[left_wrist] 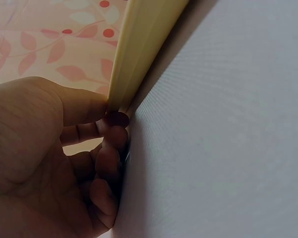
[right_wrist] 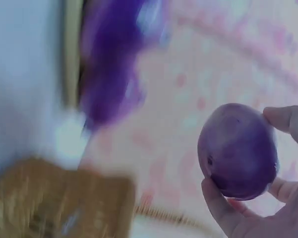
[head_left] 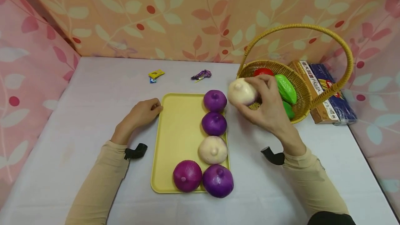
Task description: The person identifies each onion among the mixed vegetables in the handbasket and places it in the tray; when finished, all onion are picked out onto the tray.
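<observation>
Head view showed the right hand (head_left: 268, 108) raised above the white tabletop (head_left: 93, 114), its fingers and thumb curled round a pale cream onion-shaped ball (head_left: 241, 92) held just beside the near rim of a woven yellow wicker basket with a tall arched handle (head_left: 301, 89). Inside the basket lay a red rounded piece (head_left: 263, 72) and two bright green pieces (head_left: 285, 89); behind it stood a brown and blue pasta box (head_left: 325, 91). A flat yellow rectangular plastic tray (head_left: 178, 138) lay between the arms, carrying along its right side a column of two purple onion-shaped balls (head_left: 214, 112), a second cream ball (head_left: 213, 149) and a further purple ball (head_left: 218, 180), with a magenta ball (head_left: 187, 175) to the left of that last one. The left hand (head_left: 143, 113) rested on the table with loosely curled fingers touching the far left corner of the tray. Two small sweet wrappers, one yellow (head_left: 156, 74) and one purple (head_left: 201, 75), lay well apart from the tray near the patterned backdrop. Left wrist view showed the left hand's fingertips (left_wrist: 114, 121) bent against the tray's rim (left_wrist: 139, 54) where it met the tabletop, holding nothing. Right wrist view, much blurred, showed the right hand's fingers (right_wrist: 215, 206) cupping the ball (right_wrist: 238, 151), which appeared purple in that view, with wicker below and purple shapes beyond.
</observation>
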Demonstrator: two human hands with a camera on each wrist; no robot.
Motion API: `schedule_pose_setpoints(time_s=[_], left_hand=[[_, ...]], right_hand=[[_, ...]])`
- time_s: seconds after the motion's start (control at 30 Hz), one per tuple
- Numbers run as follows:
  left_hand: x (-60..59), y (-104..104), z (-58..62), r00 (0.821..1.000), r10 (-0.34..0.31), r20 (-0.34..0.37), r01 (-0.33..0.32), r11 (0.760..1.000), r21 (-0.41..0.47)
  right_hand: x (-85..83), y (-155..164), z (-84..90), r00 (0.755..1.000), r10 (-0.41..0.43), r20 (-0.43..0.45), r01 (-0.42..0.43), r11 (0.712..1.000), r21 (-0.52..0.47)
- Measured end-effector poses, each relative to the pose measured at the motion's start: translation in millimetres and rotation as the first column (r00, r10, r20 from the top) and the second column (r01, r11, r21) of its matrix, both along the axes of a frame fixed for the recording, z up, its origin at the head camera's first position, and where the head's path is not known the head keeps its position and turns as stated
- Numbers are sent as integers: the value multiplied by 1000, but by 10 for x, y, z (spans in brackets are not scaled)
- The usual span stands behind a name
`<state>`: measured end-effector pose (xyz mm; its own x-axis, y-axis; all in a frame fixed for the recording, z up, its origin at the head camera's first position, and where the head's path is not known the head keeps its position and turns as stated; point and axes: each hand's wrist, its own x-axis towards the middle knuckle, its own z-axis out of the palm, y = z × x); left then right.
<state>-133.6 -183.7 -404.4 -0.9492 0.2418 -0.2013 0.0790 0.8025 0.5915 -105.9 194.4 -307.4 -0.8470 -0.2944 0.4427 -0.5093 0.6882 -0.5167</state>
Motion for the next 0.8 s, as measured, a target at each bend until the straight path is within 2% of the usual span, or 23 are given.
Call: schedule_pose_setpoints(time_s=[0.07,0.13,0.23,0.37,0.47,0.67,0.8], left_hand=[[-2,-2,10,1000,3,6,-3,1000,-1],[-1,-7,17,1000,3,11,-3,1000,2],[-2,-18,5,1000,-3,10,3,1000,3],[-1,-29,-28,1000,-12,-2,12,1000,8],[1,-31,-42,1000,-14,-3,14,1000,13],[-2,-18,-39,1000,-13,-11,13,1000,9],[-7,-8,-27,1000,-14,-22,14,1000,10]], right_hand=[[103,-168,-24,995,104,6,-104,994,24],[195,-332,-83,978,209,18,-210,975,72],[296,-562,-212,939,342,17,-341,928,152],[371,-785,-373,887,461,-10,-444,861,249],[405,-879,-449,871,491,1,-469,831,299],[449,-956,-507,872,485,64,-468,788,400],[467,-971,-500,858,499,126,-500,752,430]])
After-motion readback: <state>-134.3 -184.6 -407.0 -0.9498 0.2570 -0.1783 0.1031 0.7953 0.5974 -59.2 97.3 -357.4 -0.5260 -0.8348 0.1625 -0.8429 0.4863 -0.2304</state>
